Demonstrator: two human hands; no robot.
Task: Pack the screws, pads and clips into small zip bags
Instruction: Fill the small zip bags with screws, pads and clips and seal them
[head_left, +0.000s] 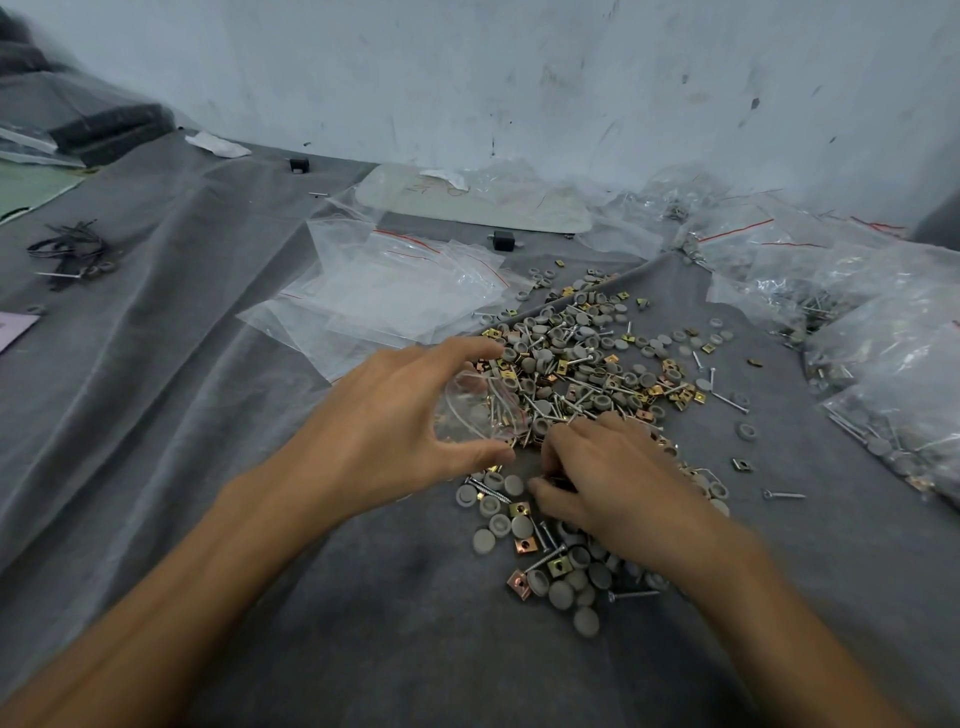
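A loose heap (587, 364) of silver screws, round grey pads and gold square clips lies on grey cloth in the middle. My left hand (400, 421) holds a small clear zip bag (475, 410) between thumb and fingers; the bag has some screws in it. Just right of it, my right hand (608, 478) rests on the near side of the heap with fingers curled, pinching small parts that I cannot make out. More grey pads (576, 587) and clips (522, 545) lie scattered nearer to me.
A stack of empty zip bags (395, 291) lies beyond my left hand. Filled bags (883, 364) pile up at the right. A white board (467, 200) lies by the wall; black ties (72, 254) sit far left. Grey cloth (182, 364) covers the surface.
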